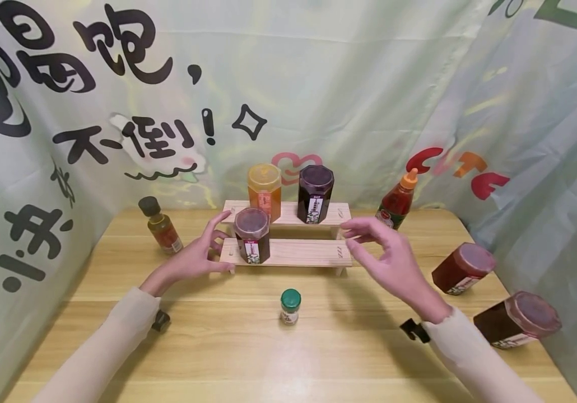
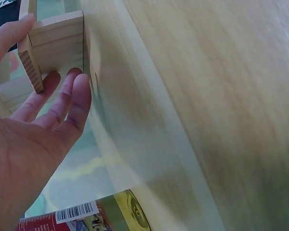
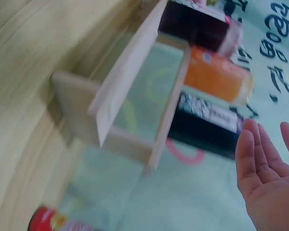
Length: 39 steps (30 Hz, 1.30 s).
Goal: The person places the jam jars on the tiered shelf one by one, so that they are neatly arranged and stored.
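- Your left hand [image 1: 195, 258] sits at the left end of the wooden step shelf [image 1: 288, 252], fingers spread and relaxed; the left wrist view shows fingertips against the shelf's end board, not curled round anything.
- Your right hand [image 1: 386, 254] hovers at the shelf's right end, fingers loosely extended and holding nothing; whether it touches the wood I cannot tell.
- The shelf stands on the table [image 1: 248, 347], near the back cloth, between your two hands.
- On its lower step, close to your left fingers, stands a dark red jar [image 1: 252, 235].
- On the upper step stand an orange jar [image 1: 264, 190] and a dark purple jar [image 1: 315, 193], side by side.
- A small green-capped bottle [image 1: 290, 307] stands upright on the table in front of the shelf, between your forearms.
- To the left stands a small black-capped bottle [image 1: 161, 225]; behind your right hand, an orange-capped sauce bottle [image 1: 396, 200].
- Two more jars [image 1: 462, 268] [image 1: 517, 320] sit tilted at the table's right edge.
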Available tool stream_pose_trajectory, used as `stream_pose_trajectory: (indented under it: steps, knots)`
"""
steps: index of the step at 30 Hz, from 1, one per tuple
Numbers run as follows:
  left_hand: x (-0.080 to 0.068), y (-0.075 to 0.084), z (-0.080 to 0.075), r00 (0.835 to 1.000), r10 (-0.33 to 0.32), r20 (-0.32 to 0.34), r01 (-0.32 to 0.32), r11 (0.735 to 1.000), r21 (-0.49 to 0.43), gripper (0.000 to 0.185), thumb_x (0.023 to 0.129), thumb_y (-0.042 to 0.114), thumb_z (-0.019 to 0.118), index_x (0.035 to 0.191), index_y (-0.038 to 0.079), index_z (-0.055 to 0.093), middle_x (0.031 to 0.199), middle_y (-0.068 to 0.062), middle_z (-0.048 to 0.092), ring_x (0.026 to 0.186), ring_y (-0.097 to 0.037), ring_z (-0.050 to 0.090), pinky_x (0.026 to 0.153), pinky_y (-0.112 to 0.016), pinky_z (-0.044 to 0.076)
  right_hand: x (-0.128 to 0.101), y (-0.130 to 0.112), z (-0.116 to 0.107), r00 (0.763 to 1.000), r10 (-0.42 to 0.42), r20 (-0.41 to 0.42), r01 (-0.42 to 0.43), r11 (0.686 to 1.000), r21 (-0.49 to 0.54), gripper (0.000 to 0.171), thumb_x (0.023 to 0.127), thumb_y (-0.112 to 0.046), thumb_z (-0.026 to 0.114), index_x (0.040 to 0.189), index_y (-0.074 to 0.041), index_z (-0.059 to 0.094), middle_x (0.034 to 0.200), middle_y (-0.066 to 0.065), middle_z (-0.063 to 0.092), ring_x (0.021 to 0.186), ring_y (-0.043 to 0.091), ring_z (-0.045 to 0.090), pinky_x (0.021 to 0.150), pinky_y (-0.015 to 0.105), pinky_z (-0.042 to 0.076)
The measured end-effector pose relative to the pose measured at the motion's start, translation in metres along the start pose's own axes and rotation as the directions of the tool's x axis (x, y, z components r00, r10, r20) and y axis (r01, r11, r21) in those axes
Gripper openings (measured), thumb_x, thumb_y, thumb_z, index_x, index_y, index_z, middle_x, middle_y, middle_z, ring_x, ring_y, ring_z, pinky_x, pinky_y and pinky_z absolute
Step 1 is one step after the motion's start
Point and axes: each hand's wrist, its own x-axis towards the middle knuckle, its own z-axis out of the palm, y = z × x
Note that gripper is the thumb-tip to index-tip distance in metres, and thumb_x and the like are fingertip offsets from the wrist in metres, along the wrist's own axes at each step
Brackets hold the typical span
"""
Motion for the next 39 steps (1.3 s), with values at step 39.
stream_pose_trajectory:
  steps: [39]
  knots:
    - [-0.002,0.001,-0.001,1.0,-0.014,-0.002,0.014,1.0,0.002,0.131,0.086,0.019,0.097,0.173,0.045,0.001,0.146,-0.02,0.057,0.116,-0.036,0.066,0.094,-0.056,0.058,-0.201,0.074,-0.186,0.919,0.251,-0.304,-0.261,0.965,0.009,0.065,0.098,0.03,0.048,0.16,0.011,0.04,0.155,-0.002,0.057,0.146,0.008,0.048,0.113,0.012,0.035]
